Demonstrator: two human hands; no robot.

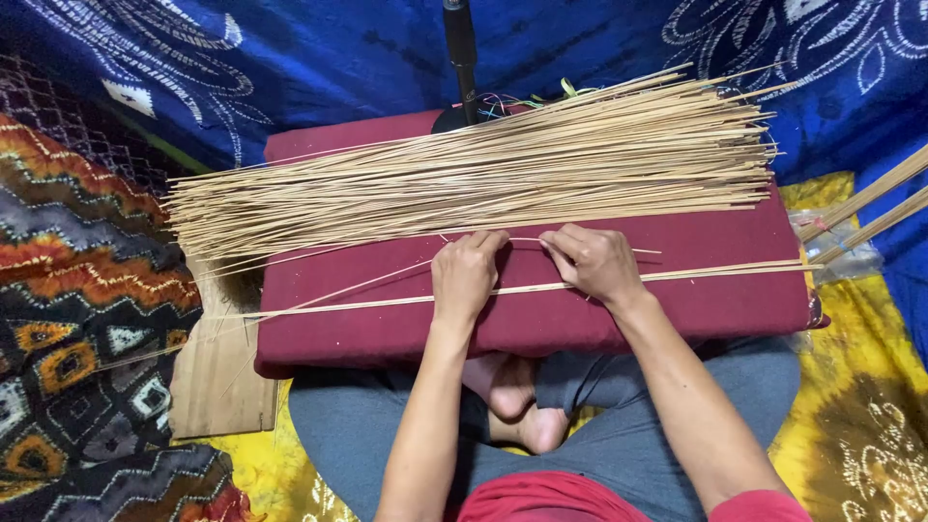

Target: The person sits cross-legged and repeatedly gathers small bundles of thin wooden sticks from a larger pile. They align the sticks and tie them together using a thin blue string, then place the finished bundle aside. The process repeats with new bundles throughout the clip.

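Strip (527,239) pinched betw. fingers of L hand (466,275) & R hand (597,263), both closed on it

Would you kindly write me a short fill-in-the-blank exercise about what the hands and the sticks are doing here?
1. The big pile of thin sticks lies on a cushion coloured ____.
2. The left hand and right hand both pinch one thin ____.
3. The person sits with legs ____.
4. Left of the cushion lies a flat piece of ____.

Missing words: maroon; stick; crossed; cardboard
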